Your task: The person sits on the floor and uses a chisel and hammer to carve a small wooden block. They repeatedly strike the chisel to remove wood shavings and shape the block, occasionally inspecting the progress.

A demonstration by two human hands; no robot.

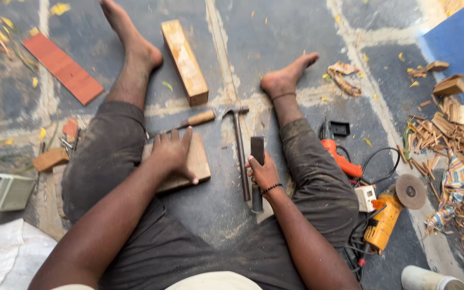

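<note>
Two hands engaged, no cutting visible yet: left hand [172, 156] lies flat, fingers spread, pinning the wood block [197, 161] to the floor between the legs, and right hand [263, 173] is wrapped around a broad chisel [257, 169] just right of it. Block face looks unmarked, hammer [239, 147] lies untouched between them, so I'd judge work is only at setup.
</note>
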